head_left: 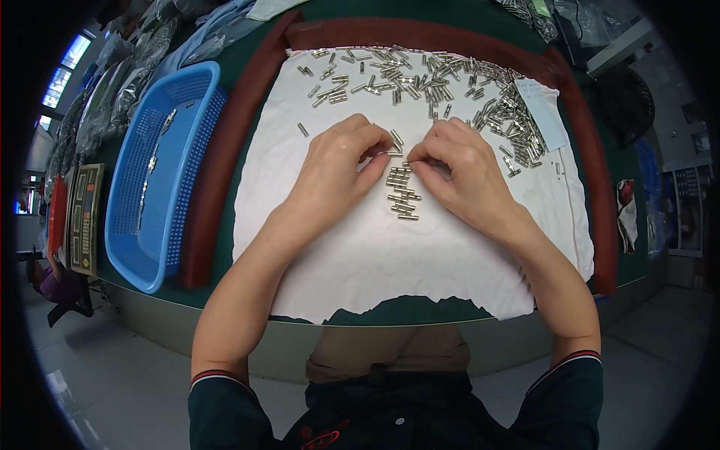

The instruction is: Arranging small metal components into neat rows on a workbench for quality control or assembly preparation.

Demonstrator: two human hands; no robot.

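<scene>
Staggered strip of short, shiny, pale-gold metal cylinders (403, 197) lies near mid-cloth between the hands; right hand (461, 159) pinches at its far end with thumb and forefinger, while left hand (337, 159) has fingertips at a loose cylinder (394, 154), grip closure not discernible. Red-brown raised rim (397, 34) bounds the far, left and right sides; open room on white cloth (375, 259) runs from strip to ragged near edge.
</scene>
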